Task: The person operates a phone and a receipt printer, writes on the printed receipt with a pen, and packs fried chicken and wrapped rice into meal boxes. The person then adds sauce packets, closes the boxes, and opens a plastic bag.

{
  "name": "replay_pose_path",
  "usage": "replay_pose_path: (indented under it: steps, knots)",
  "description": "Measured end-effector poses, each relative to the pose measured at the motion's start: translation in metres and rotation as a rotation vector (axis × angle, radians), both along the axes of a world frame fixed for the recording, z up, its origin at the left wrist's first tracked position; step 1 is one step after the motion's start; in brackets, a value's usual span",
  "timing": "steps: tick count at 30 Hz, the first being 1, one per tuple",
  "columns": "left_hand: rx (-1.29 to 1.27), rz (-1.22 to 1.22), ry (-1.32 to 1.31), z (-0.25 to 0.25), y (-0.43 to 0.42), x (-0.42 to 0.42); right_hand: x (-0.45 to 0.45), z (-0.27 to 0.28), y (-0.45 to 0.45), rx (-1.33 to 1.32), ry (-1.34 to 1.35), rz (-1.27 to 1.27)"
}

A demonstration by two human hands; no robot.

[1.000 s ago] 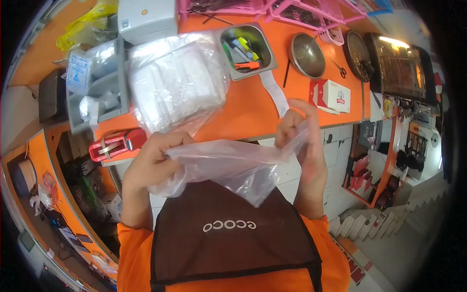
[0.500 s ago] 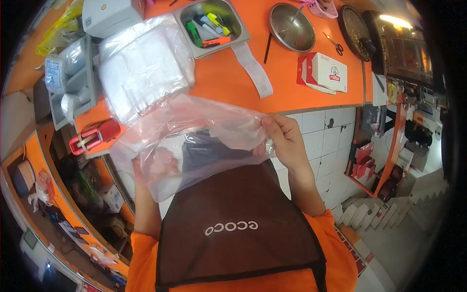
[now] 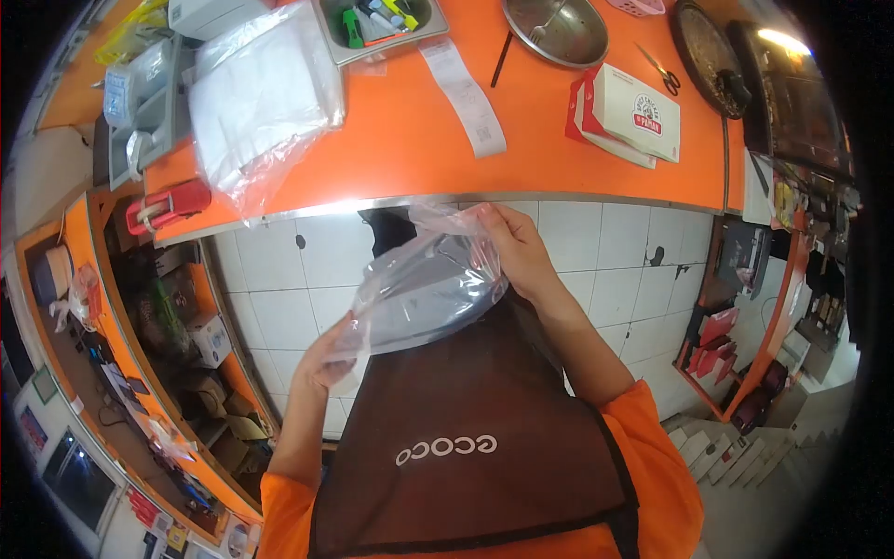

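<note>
A clear plastic bag (image 3: 428, 296) is stretched between my two hands, low in front of the brown apron and below the counter edge. My right hand (image 3: 515, 250) pinches the bag's upper right edge, thumb on top. At the bag's lower left corner is my left hand (image 3: 328, 361), its fingers closed on the film and partly seen through it. The bag looks flat, with nothing visible inside. On the orange counter (image 3: 391, 140) beyond lies a stack of clear plastic bags (image 3: 265, 93), with loose film hanging toward the edge.
Two printed cartons (image 3: 638, 112), a paper receipt (image 3: 463, 93), scissors (image 3: 661, 70) and a metal bowl (image 3: 557, 33) lie on the counter. A metal tray of markers (image 3: 382, 28) stands at the back. A red stapler-like object (image 3: 168, 207) sits at left, near a grey organizer (image 3: 149, 112).
The bag has come away from the stack and moved lower, toward my apron. My left hand has shifted right and down, nearer my right hand. The view has turned slightly downward.
</note>
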State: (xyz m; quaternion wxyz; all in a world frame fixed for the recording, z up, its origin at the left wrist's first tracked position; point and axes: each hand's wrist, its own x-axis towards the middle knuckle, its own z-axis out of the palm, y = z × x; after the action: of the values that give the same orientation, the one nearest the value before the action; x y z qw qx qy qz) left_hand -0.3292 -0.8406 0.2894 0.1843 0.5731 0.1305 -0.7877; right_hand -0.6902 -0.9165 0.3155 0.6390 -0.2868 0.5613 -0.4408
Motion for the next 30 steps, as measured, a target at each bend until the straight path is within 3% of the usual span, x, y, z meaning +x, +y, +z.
replay_pose_path:
  steps: [1, 4, 8, 10, 13, 15, 17, 19, 22, 24, 28, 30]
  knots:
    - [0.100, -0.018, 0.026, 0.010, 0.004, -0.009, -0.004, 0.005, 0.002, 0.021, -0.035, 0.011]
    - [0.259, 0.228, 0.489, 0.020, 0.013, -0.020, -0.010, 0.018, 0.006, -0.006, -0.058, 0.049]
    - [0.110, 0.015, 0.275, 0.015, 0.024, -0.020, -0.018, 0.029, 0.016, -0.056, -0.248, 0.098]
    - [0.093, -0.027, 0.180, 0.008, 0.026, -0.018, -0.019, 0.026, 0.021, -0.132, -0.177, 0.097]
    - [-0.001, -0.077, 0.430, 0.000, 0.035, -0.002, -0.022, 0.029, 0.023, -0.196, -0.169, 0.099]
    - [-0.129, -0.345, 0.060, 0.038, 0.018, -0.026, -0.025, 0.037, 0.022, -0.244, -0.191, 0.129]
    - [-0.254, -0.295, -0.121, 0.061, 0.005, -0.041, -0.027, 0.048, 0.019, -0.317, -0.210, 0.189]
    - [-0.377, 0.063, -0.111, 0.069, 0.003, -0.041, -0.026, 0.056, 0.017, -0.343, -0.215, 0.161]
    - [-0.641, -0.168, 0.097, 0.065, 0.002, -0.019, -0.024, 0.054, 0.012, -0.367, -0.242, 0.143]
    - [-0.617, -0.283, 0.217, 0.022, 0.012, 0.008, -0.027, 0.047, 0.006, -0.345, -0.267, 0.142]
    - [-0.584, -0.114, 0.035, 0.017, 0.021, -0.017, -0.030, 0.019, 0.003, -0.189, -0.303, 0.116]
    - [-0.570, 0.002, 0.089, 0.021, 0.020, -0.031, -0.026, 0.018, 0.002, -0.095, -0.332, 0.083]
